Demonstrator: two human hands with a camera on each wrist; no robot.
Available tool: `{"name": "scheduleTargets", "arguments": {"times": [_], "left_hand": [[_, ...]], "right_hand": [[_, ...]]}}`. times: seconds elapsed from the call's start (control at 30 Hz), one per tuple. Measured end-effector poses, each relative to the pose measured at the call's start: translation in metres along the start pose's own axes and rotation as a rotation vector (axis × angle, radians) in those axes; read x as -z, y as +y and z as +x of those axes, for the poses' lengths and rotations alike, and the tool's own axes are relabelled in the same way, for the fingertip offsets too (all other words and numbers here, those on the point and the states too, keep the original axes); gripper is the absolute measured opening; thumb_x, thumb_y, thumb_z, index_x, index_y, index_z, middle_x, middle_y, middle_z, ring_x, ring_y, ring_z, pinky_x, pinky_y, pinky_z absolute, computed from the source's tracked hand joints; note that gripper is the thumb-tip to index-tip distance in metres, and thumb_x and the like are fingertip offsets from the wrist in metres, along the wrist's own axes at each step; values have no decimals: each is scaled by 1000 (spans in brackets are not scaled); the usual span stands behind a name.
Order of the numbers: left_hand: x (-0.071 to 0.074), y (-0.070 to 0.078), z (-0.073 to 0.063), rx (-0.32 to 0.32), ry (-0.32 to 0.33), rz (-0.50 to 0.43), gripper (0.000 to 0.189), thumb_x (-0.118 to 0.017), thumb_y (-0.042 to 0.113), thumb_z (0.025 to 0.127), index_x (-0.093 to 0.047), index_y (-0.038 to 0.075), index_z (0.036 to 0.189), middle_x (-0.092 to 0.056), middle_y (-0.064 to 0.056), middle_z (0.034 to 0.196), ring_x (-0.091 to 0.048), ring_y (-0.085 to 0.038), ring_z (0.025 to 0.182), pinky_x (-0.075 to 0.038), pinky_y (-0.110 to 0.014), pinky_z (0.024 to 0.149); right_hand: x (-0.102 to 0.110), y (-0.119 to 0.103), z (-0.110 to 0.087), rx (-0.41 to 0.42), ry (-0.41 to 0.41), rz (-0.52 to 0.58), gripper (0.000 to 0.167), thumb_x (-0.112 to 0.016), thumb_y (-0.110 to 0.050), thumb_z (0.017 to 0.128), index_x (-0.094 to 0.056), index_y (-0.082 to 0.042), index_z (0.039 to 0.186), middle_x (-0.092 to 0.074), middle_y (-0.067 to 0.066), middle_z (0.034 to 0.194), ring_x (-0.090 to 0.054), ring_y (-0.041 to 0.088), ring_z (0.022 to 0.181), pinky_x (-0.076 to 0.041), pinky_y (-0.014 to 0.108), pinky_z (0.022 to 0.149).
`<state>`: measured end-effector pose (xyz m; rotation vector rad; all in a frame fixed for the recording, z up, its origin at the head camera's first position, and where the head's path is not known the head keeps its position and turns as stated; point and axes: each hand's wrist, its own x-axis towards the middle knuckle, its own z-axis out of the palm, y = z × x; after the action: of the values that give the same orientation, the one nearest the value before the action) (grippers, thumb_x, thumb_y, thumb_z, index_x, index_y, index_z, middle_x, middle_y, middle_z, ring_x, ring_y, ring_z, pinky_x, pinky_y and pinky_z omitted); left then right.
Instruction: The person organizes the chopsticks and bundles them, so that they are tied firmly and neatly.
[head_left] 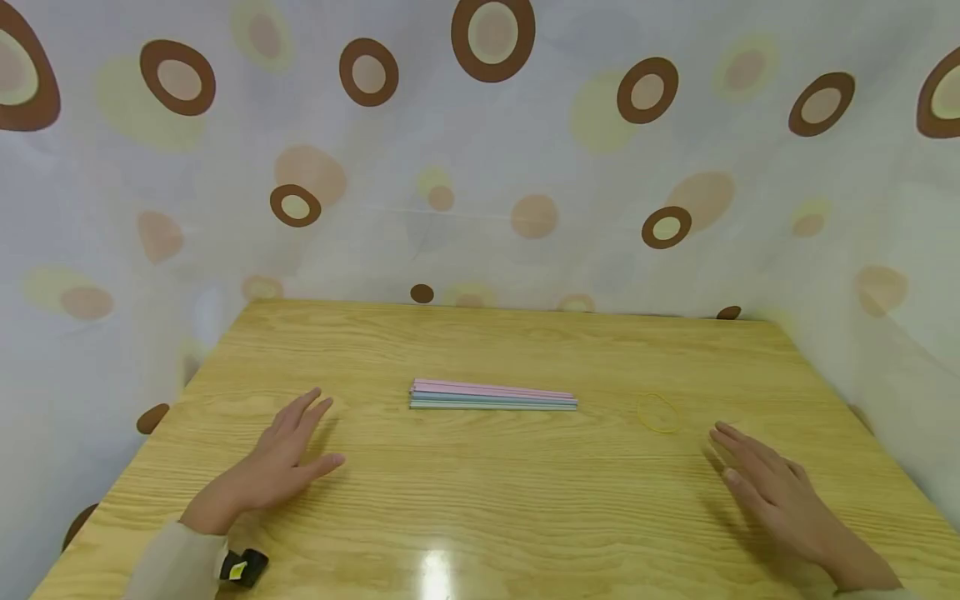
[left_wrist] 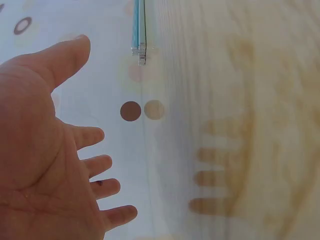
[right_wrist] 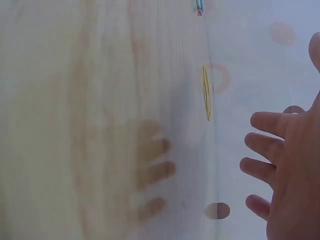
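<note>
A row of thin, straw-like sticks (head_left: pixel 492 395) in pink, blue and pale green lies side by side across the middle of the table. To its right is a thin yellow rubber band (head_left: pixel 661 431), spread in a loop. My left hand (head_left: pixel 268 467) is left of the sticks, fingers extended and thumb spread, holding nothing. On the other side my right hand (head_left: pixel 783 500) is nearest the rubber band, its fingers also extended and its grasp empty. The left wrist view catches the blue stick ends (left_wrist: pixel 139 30); the rubber band (right_wrist: pixel 206 95) shows edge-on in the right wrist view.
The wooden table (head_left: pixel 487 492) has a light grain and a bright reflection near its front. A white sheet (head_left: pixel 480 167) with brown and pastel spots stands behind the table and along both sides. A black strap (head_left: pixel 244 567) is at the left wrist.
</note>
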<state>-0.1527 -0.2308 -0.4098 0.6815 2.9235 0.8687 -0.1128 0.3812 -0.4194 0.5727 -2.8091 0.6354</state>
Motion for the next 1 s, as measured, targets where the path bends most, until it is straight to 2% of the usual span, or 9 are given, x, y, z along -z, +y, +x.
{"name": "scheduleTargets", "arguments": {"times": [0.1,0.23,0.27,0.4,0.6,0.67,0.83,0.9,1.0], "left_hand": [[-2,1,5,2,1,-4,76,-59,38,95,-25,-5,147,-14,-28,153,-13,-51,138,-17,-72,100],[-7,3,19,-8,-38,-53,76,-58,38,96,-23,-5,148,-13,-28,154,-11,-50,139,-17,-71,102],[-9,4,23,-10,-54,-65,76,-57,39,96,-22,-5,148,-12,-28,154,-10,-50,140,-17,-71,103],[-19,6,34,-7,-86,-112,77,-56,38,96,-20,-5,149,-11,-26,155,-8,-48,141,-15,-69,106],[-27,10,44,-32,-70,-117,75,-58,35,96,-23,-5,148,-15,-25,154,-12,-45,141,-18,-67,107],[-28,11,47,-44,-55,-117,73,-58,34,96,-24,-5,148,-17,-25,154,-15,-44,141,-20,-65,107],[-29,14,60,-58,10,-164,64,-58,26,97,-29,-1,147,-30,-24,151,-26,-43,139,-25,-60,109],[-28,15,66,-61,28,-184,61,-58,23,97,-32,0,147,-33,-23,150,-29,-42,139,-27,-59,109],[-27,15,76,-73,29,-183,61,-59,22,96,-33,0,147,-35,-23,150,-30,-42,139,-27,-58,109]], "right_hand": [[-2,0,4,9,6,60,50,-42,-10,100,-33,-11,150,-31,15,152,-16,-2,135,-19,70,85],[-3,-2,11,19,25,126,49,-38,-8,101,-31,-8,150,-37,27,145,-19,-3,132,-20,75,84],[-3,-2,13,19,30,143,49,-38,-7,101,-31,-7,150,-38,27,144,-18,-7,129,-22,75,84],[-8,-6,20,60,24,175,49,-41,-5,100,-33,-4,148,-38,28,143,-26,2,131,-30,72,82],[-14,-14,32,93,-6,186,51,-44,-4,99,-32,-4,148,-38,26,145,-19,-9,131,-31,62,91],[-13,-16,34,72,-31,206,51,-43,-5,100,-30,-3,149,-35,27,146,-22,-2,134,-29,66,87],[-12,-25,40,-32,-145,330,50,-36,-11,104,-22,-2,151,-25,27,151,-23,42,134,-28,68,90],[-13,-29,43,-40,-170,380,48,-32,-12,105,-21,-1,151,-22,28,151,-22,46,132,-30,54,102],[-18,-34,47,-28,-167,442,46,-25,-12,106,-21,-2,151,-21,28,152,-19,19,140,-23,18,106]]}}
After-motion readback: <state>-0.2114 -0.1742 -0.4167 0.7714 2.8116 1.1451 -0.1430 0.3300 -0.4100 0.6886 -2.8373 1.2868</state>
